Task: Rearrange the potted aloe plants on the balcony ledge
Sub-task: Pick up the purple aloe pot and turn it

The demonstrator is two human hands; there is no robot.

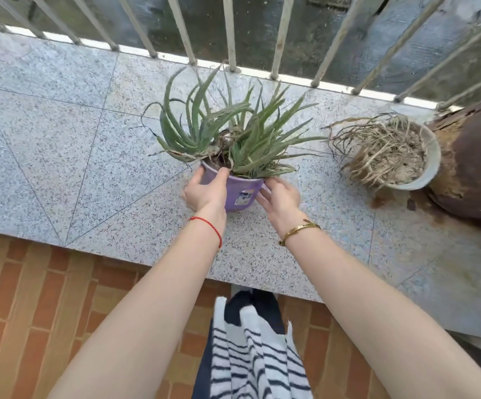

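A green aloe plant grows in a purple pot that stands on the speckled granite ledge, near its middle. My left hand grips the pot's left side, thumb over the rim. My right hand lies against the pot's right side with fingers spread, touching it. A white pot with a dried, brown plant stands to the right on the ledge, apart from both hands.
A white metal railing runs along the ledge's far edge. A large rusty brown vessel stands at the far right, against the white pot. Below the ledge is a brick-tiled wall.
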